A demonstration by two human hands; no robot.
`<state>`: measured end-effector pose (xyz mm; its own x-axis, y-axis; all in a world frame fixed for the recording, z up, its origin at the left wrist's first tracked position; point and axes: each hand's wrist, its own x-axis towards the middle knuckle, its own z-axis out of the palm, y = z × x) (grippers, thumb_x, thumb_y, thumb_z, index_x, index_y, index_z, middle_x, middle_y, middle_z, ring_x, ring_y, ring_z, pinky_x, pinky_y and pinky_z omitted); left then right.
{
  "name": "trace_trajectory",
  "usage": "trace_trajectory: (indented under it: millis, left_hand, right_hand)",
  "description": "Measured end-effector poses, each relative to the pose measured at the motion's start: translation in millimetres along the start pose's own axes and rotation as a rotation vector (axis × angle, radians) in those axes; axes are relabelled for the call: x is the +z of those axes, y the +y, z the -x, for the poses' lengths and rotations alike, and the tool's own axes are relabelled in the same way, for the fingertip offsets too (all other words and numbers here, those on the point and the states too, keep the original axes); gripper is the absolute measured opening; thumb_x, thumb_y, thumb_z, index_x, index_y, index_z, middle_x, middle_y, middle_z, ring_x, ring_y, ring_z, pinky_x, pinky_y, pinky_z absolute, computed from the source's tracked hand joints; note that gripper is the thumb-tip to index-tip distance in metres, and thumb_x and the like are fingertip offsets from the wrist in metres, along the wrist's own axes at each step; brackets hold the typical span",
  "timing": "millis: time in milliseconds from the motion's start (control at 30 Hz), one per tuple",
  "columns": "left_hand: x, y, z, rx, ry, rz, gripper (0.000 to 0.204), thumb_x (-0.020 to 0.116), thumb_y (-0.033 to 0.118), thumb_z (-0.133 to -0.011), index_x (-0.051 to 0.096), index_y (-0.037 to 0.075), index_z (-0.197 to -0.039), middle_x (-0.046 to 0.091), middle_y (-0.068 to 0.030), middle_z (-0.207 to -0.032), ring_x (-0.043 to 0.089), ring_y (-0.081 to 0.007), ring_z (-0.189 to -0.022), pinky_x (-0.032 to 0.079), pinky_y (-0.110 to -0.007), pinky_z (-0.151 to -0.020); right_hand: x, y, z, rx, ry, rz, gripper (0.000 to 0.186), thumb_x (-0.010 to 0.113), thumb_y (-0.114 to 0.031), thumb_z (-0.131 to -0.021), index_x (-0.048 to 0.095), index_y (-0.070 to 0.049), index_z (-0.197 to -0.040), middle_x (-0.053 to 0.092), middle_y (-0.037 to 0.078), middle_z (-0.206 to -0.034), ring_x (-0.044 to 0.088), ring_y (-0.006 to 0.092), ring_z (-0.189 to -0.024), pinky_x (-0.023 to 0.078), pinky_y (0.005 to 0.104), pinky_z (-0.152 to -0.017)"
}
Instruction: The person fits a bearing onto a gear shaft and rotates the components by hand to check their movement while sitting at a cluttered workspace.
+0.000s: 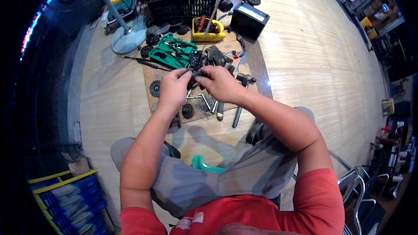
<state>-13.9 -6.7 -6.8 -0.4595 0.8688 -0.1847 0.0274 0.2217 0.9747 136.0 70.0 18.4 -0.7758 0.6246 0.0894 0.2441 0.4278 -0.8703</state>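
Left hand (pixel 173 88) and right hand (pixel 220 83) meet just off the near right corner of the green case (pixel 165 41), the thumb and fingers of each drawn together in a pinch on a small dark part (pixel 194 77); it is too small and shaded to tell exactly what it is. Just past the fingertips, to the right of the green case, lies a cluster of blackened parts (pixel 213 55). On the near side of the case, a bent metal wrench (pixel 203 99) and a black toothed wheel (pixel 187 111) rest on a brown sheet (pixel 202 115), with a black-and-yellow handle (pixel 220 112) and a hammer (pixel 238 115) farther to the right. Near the case's lower left sits a black disc (pixel 155 88), and a long thin tool (pixel 146 62) runs along its left side. Beyond the case to the right stands a cut-open yellow jug (pixel 209 37) of dark and reddish pieces, then a black battery (pixel 249 21). Stacked black crates (pixel 180 11) stand behind the case; the pale fan base (pixel 127 41) is to its left.
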Motion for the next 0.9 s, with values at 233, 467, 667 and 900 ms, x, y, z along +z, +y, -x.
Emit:
trace_trajectory:
  millis: [233,467,667,900]
  left_hand:
    - [-0.8,10.3,2.2,-0.117,-0.133,0.731,0.023,0.045,0.004,-0.094,0.055,-0.005,-0.113,0.065,-0.0168,-0.104,0.065,-0.0245,-0.093,0.053,-0.033,-0.082]
    - [-6.9,15.9,2.4,-0.015,-0.100,0.821,0.021,0.045,0.008,-0.097,0.052,-0.004,-0.112,0.062,-0.0186,-0.105,0.063,-0.0291,-0.099,0.053,-0.040,-0.086]
    - [-12.2,13.5,-0.8,0.017,-0.099,0.816,0.017,0.046,0.010,-0.097,0.056,0.000,-0.108,0.064,-0.0148,-0.100,0.065,-0.0276,-0.092,0.054,-0.040,-0.082]
    - [-20.3,17.9,-5.2,0.130,-0.084,0.794,0.015,0.051,0.011,-0.096,0.058,0.003,-0.105,0.066,-0.0097,-0.097,0.065,-0.0205,-0.083,0.055,-0.036,-0.076]
  right_hand:
    - [12.8,11.6,2.4,0.057,-0.008,-0.068,0.020,0.061,-0.017,-0.084,0.064,0.000,-0.095,0.064,0.023,-0.085,0.063,0.0393,-0.080,0.049,0.0439,-0.070]
    - [14.9,9.0,0.2,0.018,-0.071,-0.007,0.020,0.064,-0.016,-0.082,0.065,-0.001,-0.095,0.064,0.023,-0.087,0.062,0.0399,-0.083,0.050,0.0429,-0.074]
    - [18.7,18.2,-2.4,-0.076,-0.093,-0.059,0.017,0.064,-0.015,-0.086,0.064,-0.001,-0.094,0.063,0.017,-0.074,0.057,0.0217,-0.063,0.047,0.0355,-0.064]
    - [4.6,32.7,-6.9,-0.180,-0.210,0.113,0.022,0.066,-0.022,-0.081,0.064,-0.001,-0.088,0.061,0.024,-0.081,0.060,0.0418,-0.080,0.047,0.0463,-0.068]
